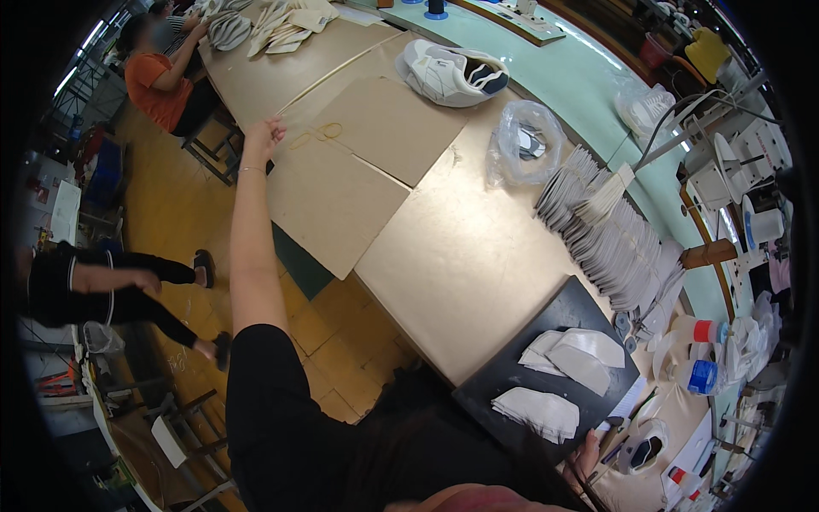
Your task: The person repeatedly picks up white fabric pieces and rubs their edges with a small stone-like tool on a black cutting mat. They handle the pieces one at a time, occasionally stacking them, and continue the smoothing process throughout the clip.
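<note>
Black board (573, 309) w/ loose white pcs (589, 352) sits at near edge of surface (461, 256), by wearer's body. R hand (583, 458) is at board's lower side, fingers part hidden: can't tell if grip holds it. L hand (265, 136) is farther along same edge, nr yellow cord (329, 130), grip narrow; can't tell if anything's pinched. Risk: R hand tilting board, pcs prob. slide off.

Shoe workshop: sewing machines (768, 149), thread spools (436, 9), a white sneaker (439, 74).
</note>
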A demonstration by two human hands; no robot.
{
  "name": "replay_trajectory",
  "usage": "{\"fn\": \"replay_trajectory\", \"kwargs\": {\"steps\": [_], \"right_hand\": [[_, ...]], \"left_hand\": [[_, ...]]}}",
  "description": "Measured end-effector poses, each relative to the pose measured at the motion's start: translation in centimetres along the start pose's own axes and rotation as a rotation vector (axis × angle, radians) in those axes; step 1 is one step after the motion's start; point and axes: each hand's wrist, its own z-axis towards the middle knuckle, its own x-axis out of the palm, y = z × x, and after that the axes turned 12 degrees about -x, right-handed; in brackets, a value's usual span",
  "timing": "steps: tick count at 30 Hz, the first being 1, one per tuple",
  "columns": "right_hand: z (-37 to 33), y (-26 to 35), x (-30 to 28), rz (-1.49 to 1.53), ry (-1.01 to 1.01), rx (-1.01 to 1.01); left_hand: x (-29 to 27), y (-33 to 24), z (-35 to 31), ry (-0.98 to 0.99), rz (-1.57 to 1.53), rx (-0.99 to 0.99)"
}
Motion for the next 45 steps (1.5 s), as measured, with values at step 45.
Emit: {"fn": "replay_trajectory", "kwargs": {"steps": [45], "right_hand": [[-0.1,-0.5,1.7,-0.03,-0.056,-0.017]], "left_hand": [[4.6,4.3,9.6,-0.459,1.361,0.978]]}}
